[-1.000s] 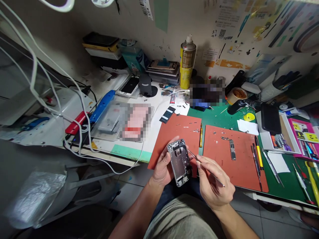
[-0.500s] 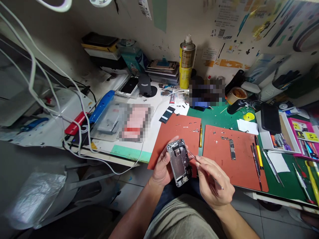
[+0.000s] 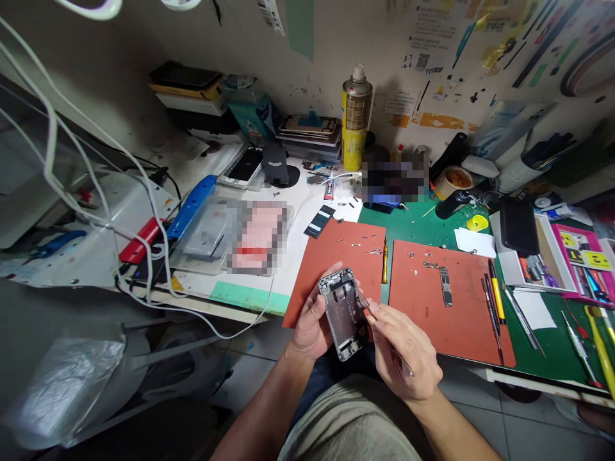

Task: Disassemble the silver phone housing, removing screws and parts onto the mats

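Observation:
My left hand (image 3: 311, 323) is closed around the left edge of an opened phone housing (image 3: 344, 314), tilted with its bare metal inside facing me. Between the fingers of my right hand (image 3: 406, 346) are slim metal tweezers (image 3: 402, 362), their tips at the housing's upper right edge. What the tips touch is too small to make out. Behind the housing lies an orange mat (image 3: 331, 256) with tiny loose parts and a gold-handled screwdriver (image 3: 385, 261). To the right, a second orange mat (image 3: 413, 320) bears a phone logic board (image 3: 446, 287).
A phone battery (image 3: 319, 221) lies behind the left mat. Tweezers and a yellow pen-like tool (image 3: 498, 294) rest on the right. A spray can (image 3: 356, 118) stands against the wall. White cables (image 3: 144, 256) hang at the left, over the table edge.
My right hand has moved a little left, bringing the tweezers closer in to the housing's edge. The view has shifted slightly. My left hand keeps its hold on the housing.

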The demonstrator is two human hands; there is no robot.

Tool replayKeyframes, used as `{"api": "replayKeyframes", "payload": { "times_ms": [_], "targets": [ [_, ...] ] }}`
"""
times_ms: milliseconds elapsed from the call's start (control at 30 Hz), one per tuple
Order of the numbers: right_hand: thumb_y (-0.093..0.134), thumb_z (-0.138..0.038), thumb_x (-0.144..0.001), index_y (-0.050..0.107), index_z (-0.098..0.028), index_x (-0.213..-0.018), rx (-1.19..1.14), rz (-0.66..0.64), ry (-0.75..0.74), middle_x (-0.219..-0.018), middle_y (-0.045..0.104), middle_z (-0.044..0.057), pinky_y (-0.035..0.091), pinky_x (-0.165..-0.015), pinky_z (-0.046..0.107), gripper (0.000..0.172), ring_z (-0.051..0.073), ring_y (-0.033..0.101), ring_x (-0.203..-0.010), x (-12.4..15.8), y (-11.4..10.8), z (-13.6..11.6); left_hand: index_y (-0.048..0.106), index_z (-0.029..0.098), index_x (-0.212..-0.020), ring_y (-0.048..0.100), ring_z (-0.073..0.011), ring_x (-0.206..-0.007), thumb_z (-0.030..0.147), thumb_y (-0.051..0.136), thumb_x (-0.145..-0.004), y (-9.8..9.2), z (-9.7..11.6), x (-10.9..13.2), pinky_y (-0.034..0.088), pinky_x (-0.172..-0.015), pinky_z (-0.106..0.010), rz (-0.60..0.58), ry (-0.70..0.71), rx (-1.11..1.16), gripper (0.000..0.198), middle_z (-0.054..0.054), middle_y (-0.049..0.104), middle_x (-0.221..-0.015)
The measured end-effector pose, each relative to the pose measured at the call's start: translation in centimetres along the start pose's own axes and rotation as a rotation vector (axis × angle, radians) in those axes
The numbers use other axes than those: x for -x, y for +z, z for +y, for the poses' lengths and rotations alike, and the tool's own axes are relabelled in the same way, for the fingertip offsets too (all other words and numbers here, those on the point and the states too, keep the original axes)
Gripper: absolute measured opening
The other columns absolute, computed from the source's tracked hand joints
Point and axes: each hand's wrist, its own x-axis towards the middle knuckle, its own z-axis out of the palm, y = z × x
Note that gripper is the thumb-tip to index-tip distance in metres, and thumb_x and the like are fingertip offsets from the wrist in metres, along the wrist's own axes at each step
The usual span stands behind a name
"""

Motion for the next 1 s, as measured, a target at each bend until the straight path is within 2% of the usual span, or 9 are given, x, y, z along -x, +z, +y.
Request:
{"api": "replayKeyframes", "payload": {
  "times_ms": [167,467,667,833,933,1000],
  "targets": [
    [0.072,0.006,-0.09,0.062,-0.018,-0.146,0.011,-0.001,0.041,-0.124,0.08,0.013,0.075,-0.091,0.046,0.061,0.029,0.08,-0.113,0.0,0.0,-0.2,0.046,0.03,-0.163,0.07,-0.037,-0.13,0.059,0.085,-0.085,0.1,0.1,0.1,0.05,-0.118,-0.057,0.0,-0.002,-0.008,0.092,-0.015,0.075,-0.135],
    [0.073,0.01,-0.088,0.064,-0.016,-0.142,-0.028,0.014,0.096,-0.122,0.08,0.014,0.075,-0.089,0.045,0.061,0.028,0.08,-0.112,-0.8,0.0,-0.9,0.047,0.03,-0.163,0.067,-0.039,-0.134,0.06,0.086,-0.084,0.1,-0.1,0.0,0.046,-0.121,-0.062,-0.004,0.009,0.004,0.093,-0.015,0.075,-0.135],
    [0.073,0.009,-0.088,0.068,-0.015,-0.134,0.025,0.078,0.133,-0.115,0.082,0.012,0.076,-0.084,0.042,0.052,0.027,0.083,-0.103,-1.8,-0.1,-1.6,0.046,0.031,-0.163,0.066,-0.0424,-0.136,0.059,0.089,-0.081,0.2,0.0,0.1,0.046,-0.121,-0.065,-0.017,-0.017,0.031,0.097,-0.015,0.075,-0.136],
    [0.076,0.006,-0.087,0.07,-0.022,-0.133,0.073,0.163,0.162,-0.11,0.083,0.007,0.076,-0.079,0.043,0.054,0.027,0.084,-0.096,-2.4,0.0,-1.7,0.055,0.03,-0.157,0.065,-0.0412,-0.137,0.056,0.09,-0.081,0.4,0.1,0.1,0.044,-0.122,-0.067,0.018,-0.016,0.058,0.088,-0.013,0.077,-0.132],
    [0.077,0.004,-0.087,0.073,-0.022,-0.128,0.077,0.238,0.211,-0.104,0.083,0.005,0.075,-0.079,0.039,0.048,0.024,0.084,-0.091,-3.0,0.3,-0.6,0.062,0.028,-0.151,0.067,-0.037,-0.134,0.055,0.088,-0.084,0.4,-0.1,0.1,0.042,-0.125,-0.065,0.04,0.023,0.082,0.076,-0.012,0.077,-0.131],
    [0.078,-0.001,-0.09,0.074,-0.022,-0.123,0.127,0.215,0.243,-0.103,0.083,0.004,0.073,-0.081,0.035,0.04,0.021,0.083,-0.088,-3.6,0.6,0.8,0.066,0.027,-0.147,0.069,-0.0344,-0.13,0.056,0.085,-0.086,0.4,-0.1,0.2,0.042,-0.126,-0.065,0.053,0.055,0.092,0.07,-0.012,0.076,-0.132]
  ]
}}
